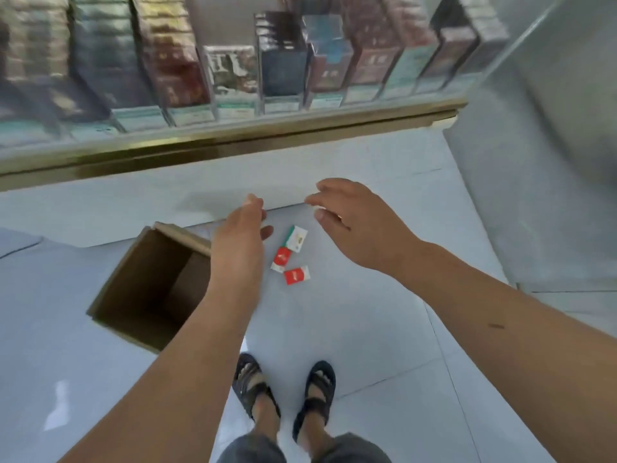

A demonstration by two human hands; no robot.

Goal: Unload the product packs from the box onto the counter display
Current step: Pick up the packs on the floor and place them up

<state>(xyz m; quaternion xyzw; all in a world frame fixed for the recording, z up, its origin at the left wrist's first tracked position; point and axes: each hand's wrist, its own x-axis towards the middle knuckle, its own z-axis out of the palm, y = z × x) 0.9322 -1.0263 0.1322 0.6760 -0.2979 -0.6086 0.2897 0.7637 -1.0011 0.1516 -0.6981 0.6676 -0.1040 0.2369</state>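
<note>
An open brown cardboard box (147,289) stands on the floor at the left; what shows of its inside is bare. Three small packs lie on the floor beside it: a white and green pack (295,238) and two red and white packs (281,259) (297,275). My left hand (238,228) hangs above the box's right edge, fingers loosely extended, holding nothing. Level with it, my right hand (347,215) hovers above and right of the packs with fingers relaxed and nothing in it. The counter display (233,142) with rows of packs behind glass runs across the top.
The display has a gold-coloured front rail, with several upright packs (283,61) in divided lanes behind it. A pale wall (534,162) closes the right side. My feet in dark sandals (287,392) stand on the light tiled floor below the packs.
</note>
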